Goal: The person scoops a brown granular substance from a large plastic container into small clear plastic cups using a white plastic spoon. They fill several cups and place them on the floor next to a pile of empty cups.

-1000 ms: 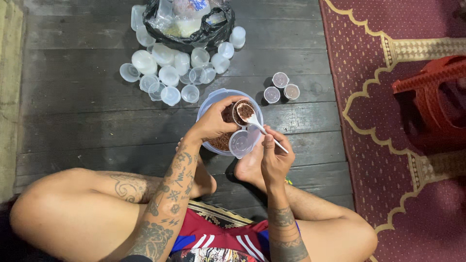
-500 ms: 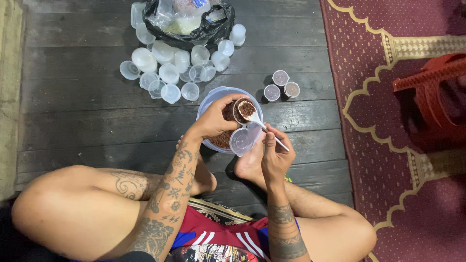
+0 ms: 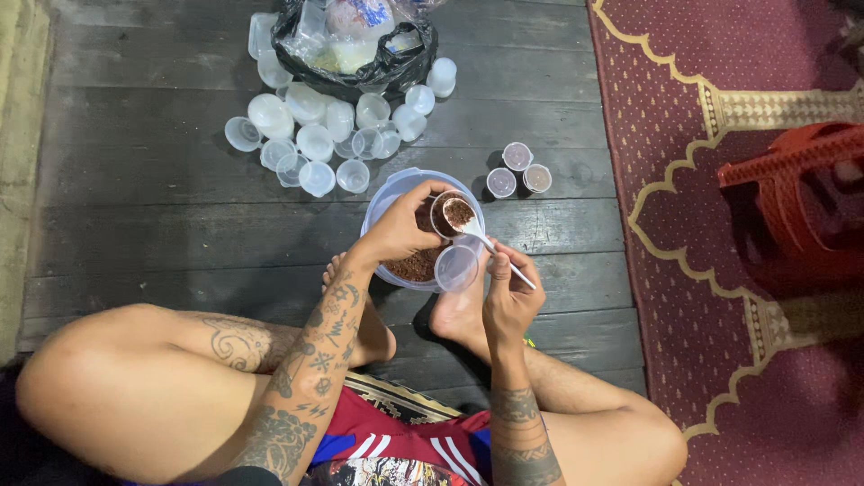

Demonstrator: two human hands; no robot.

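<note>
My left hand (image 3: 402, 230) holds a small clear plastic cup (image 3: 449, 214) tilted over a large clear bowl (image 3: 387, 193) that has reddish-brown grains in it. My right hand (image 3: 507, 292) grips a white plastic spoon (image 3: 486, 239) whose tip rests at the cup's mouth, loaded with the same grains. A round clear lid (image 3: 456, 268) sits against the bowl's near rim, by my right hand's fingers. I sit cross-legged on dark floorboards, my feet just below the bowl.
Three filled, lidded small cups (image 3: 519, 170) stand right of the bowl. Several empty clear cups (image 3: 310, 144) lie scattered in front of a black plastic bag (image 3: 360, 49) at the top. A maroon patterned carpet (image 3: 720, 297) and a red plastic stool (image 3: 801, 202) are on the right.
The spoon has stayed at the cup's mouth; both hands shifted only slightly over the bowl.
</note>
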